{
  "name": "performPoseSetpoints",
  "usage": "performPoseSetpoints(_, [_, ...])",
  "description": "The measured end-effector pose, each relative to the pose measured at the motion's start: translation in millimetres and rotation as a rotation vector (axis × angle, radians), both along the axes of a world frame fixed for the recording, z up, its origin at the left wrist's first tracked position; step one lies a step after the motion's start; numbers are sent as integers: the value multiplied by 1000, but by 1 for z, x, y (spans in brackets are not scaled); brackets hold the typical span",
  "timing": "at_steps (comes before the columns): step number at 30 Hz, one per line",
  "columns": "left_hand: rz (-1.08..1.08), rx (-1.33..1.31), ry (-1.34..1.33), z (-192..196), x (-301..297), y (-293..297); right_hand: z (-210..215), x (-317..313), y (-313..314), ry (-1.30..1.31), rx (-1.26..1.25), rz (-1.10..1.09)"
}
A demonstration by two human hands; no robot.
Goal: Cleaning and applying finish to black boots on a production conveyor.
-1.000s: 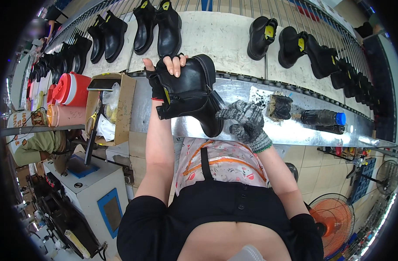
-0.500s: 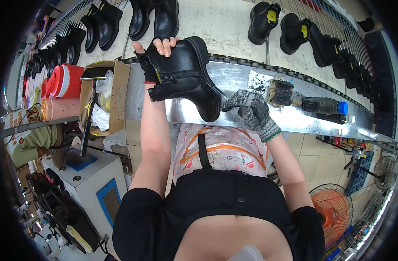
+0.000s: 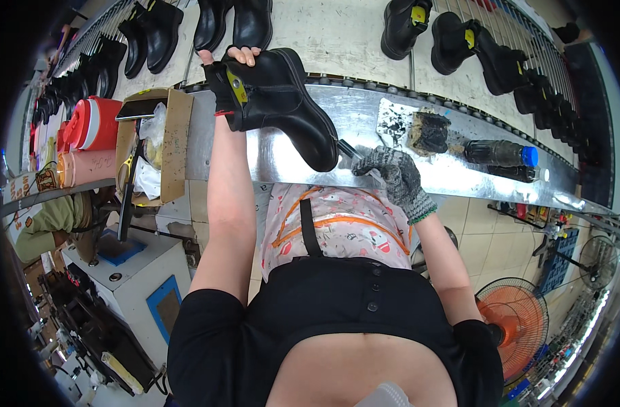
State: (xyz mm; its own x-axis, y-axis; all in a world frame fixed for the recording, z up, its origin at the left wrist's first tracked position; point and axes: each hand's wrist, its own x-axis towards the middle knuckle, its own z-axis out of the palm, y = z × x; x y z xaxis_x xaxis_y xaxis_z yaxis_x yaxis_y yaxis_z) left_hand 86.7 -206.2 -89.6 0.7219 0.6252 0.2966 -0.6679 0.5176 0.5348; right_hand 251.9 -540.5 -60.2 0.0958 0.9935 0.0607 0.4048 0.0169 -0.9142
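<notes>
A black leather ankle boot with a thick sole (image 3: 276,102) sits in the upper middle of the frame, held up over the shiny sheet-metal surface (image 3: 364,146) with its toe pointing down toward the centre. The bare left hand (image 3: 234,57) is closed around the top of the boot's shaft, fingers curled over the rim. The right hand (image 3: 391,178), in a grey knitted work glove, is closed around a slim dark-tipped tool (image 3: 351,150) whose end lies just beside the boot's toe.

To the right on the surface lie a blackened, stained block or sponge (image 3: 430,131) and a dark plastic bottle with a blue cap (image 3: 501,153) on its side. More black boots (image 3: 452,37) stand in rows on the pale belt across the top of the frame. An open cardboard box (image 3: 162,142) sits at the left.

Judging from the grip, the boot is held only at its shaft, so its weight could twist it in the fingers and make the tool tip skid off the toe, smearing or scratching the leather. A wide sweep of the right arm might also knock the bottle.
</notes>
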Motion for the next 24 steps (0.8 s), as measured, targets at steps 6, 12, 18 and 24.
performPoseSetpoints(6, [202,99,209,-19,19,26,-27,-2,-17,308,-81,-224])
performPoseSetpoints(12, [928,395,678,-86,38,32,-74,1,-19,868,-182,-454])
performPoseSetpoints(18, [1021,872,1189,-54,25,20,-46,0,-24,928,-171,-615])
performPoseSetpoints(24, [1059,1031,1266,-14,8,-7,-29,16,-33,734,-335,-666])
